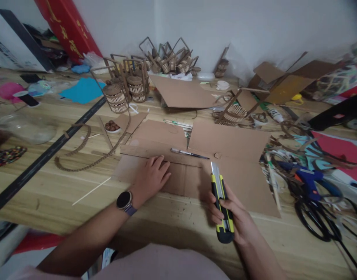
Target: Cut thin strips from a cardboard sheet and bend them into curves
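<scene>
My right hand [232,212] is wrapped round a yellow and black utility knife [222,206], its blade out and pointing away from me. My left hand [151,177], with a watch on the wrist, lies flat with fingers spread on a piece of brown cardboard [178,181]. Just beyond both hands, a pen [190,153] rests on the cardboard. A larger cardboard sheet [231,142] extends to the right, and a small scrap [217,155] sits on it near the blade tip.
Small woven baskets [116,97] stand at the back left, and another [232,112] at the back right. A blue glue gun [309,181] and black-handled scissors [312,219] lie at the right. A dark strip [50,149] crosses the wooden table on the left.
</scene>
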The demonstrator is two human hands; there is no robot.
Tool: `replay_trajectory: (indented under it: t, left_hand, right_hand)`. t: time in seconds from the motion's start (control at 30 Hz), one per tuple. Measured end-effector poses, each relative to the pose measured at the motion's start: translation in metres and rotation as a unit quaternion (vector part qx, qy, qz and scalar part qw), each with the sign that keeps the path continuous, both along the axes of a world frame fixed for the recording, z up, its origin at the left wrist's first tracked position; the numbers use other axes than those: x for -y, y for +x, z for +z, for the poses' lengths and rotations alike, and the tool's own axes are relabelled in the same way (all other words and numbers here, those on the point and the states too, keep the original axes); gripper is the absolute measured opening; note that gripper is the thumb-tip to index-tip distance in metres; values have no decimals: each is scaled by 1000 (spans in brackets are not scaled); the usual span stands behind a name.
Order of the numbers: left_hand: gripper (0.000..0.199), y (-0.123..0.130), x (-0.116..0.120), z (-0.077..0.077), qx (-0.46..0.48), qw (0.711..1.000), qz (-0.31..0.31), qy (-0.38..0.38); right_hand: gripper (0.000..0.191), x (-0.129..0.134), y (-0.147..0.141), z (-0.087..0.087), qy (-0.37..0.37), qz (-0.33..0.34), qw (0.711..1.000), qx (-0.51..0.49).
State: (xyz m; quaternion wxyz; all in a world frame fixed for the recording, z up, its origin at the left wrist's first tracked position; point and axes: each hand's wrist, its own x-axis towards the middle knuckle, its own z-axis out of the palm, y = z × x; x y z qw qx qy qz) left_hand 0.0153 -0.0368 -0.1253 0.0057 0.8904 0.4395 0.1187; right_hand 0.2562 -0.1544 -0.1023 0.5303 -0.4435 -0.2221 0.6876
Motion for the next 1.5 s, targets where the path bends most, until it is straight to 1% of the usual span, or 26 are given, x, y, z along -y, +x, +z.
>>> replay_trajectory:
  t: [0.13, 0.2, 0.23, 0.27, 0.3, 0.37, 0.43, 0.5, 0.53, 0.57, 0.6, 0.67, 0.73, 0.77, 0.87, 0.9, 1.0, 1.03, 1.07, 1.1, 1.17, 1.2, 1.23, 1.27, 1.3, 1.5]
  left_hand:
    - [38, -1, -5, -1, -7, 1000, -2, 3]
    - [37, -1, -6, 0, -19, 1000, -1, 7]
    - [37, 0, -6, 2, -25, 1000, -2, 8]
    - [35, 1, -6, 5, -32, 999, -3, 7]
    - [33, 3, -7, 8, -39, 999, -5, 6]
    - [29, 9, -9, 16, -49, 999, -8, 3]
    - [28, 18, -13, 23, -48, 999, -18, 0]
    - [33, 30, -19, 24, -32, 998, -58, 3]
    - [37, 36, -23, 23, -24, 996, -91, 7]
    - [41, 41, -26, 20, -20, 992, -127, 11]
    - [44, 46, -29, 16, -23, 988, -155, 10]
    - [52, 51, -34, 8, -38, 982, -183, -1]
    - [57, 53, -36, 1, -49, 981, -187, -13]
    - [58, 53, -36, -1, -51, 981, -185, -16]
    - [58, 53, -36, -4, -47, 982, -184, -16]
    - [58, 53, -36, -4, -46, 982, -184, -16]
    - [58, 54, -35, -4, -44, 982, -184, -20]
    - [58, 54, -36, -4, -45, 982, -184, -22]
    - [58, 54, -36, -4, -45, 982, -184, -24]
    - [58, 54, -35, -3, -46, 982, -183, -26]
    - [58, 54, -35, -3, -46, 982, -182, -29]
    - [58, 54, -35, -3, -46, 982, -181, -30]
    - [58, 54, -35, -2, -45, 982, -181, -32]
    - [58, 54, -35, -2, -46, 982, -181, -32]
    - [58, 54, -35, -2, -46, 982, -180, -31]
    - [58, 54, -34, -1, -51, 983, -178, -16]
  right_hand:
    - [42, 1, 11, 17, 1, 29, 992, 122]
    - [38, 0, 20, 27, 9, 71, 973, 221]
    - [37, -2, 25, 32, 26, 107, 953, 282]
    - [37, -5, 29, 35, 50, 148, 924, 349]
    - [36, -8, 32, 38, 74, 194, 885, 417]
    - [30, -17, 33, 41, 117, 276, 788, 538]
    - [24, -28, 27, 41, 154, 322, 691, 629]
    - [21, -40, 17, 38, 189, 344, 606, 692]
    - [21, -45, 12, 36, 203, 351, 571, 714]
    - [21, -50, 8, 34, 212, 360, 542, 729]
    - [22, -55, 4, 32, 219, 372, 519, 738]
    - [24, -61, 0, 29, 226, 394, 487, 746]
    - [29, -64, -2, 27, 228, 408, 467, 751]
    - [30, -65, -2, 27, 230, 409, 466, 750]
    - [28, -66, -1, 27, 243, 403, 477, 742]
    - [27, -66, -2, 28, 246, 405, 473, 743]
    - [25, -68, -3, 30, 247, 424, 437, 754]
    - [25, -68, -4, 30, 249, 427, 433, 754]
    - [24, -69, -4, 31, 253, 425, 438, 751]
    - [23, -69, -4, 30, 257, 420, 450, 745]
    - [20, -69, -3, 30, 264, 406, 483, 730]
    - [20, -70, -2, 29, 267, 402, 493, 724]
    - [20, -70, -2, 29, 268, 401, 494, 723]
    - [21, -70, -2, 29, 268, 404, 488, 726]
    - [22, -70, -2, 30, 267, 410, 476, 730]
    - [24, -69, -11, 39, 230, 461, 384, 767]
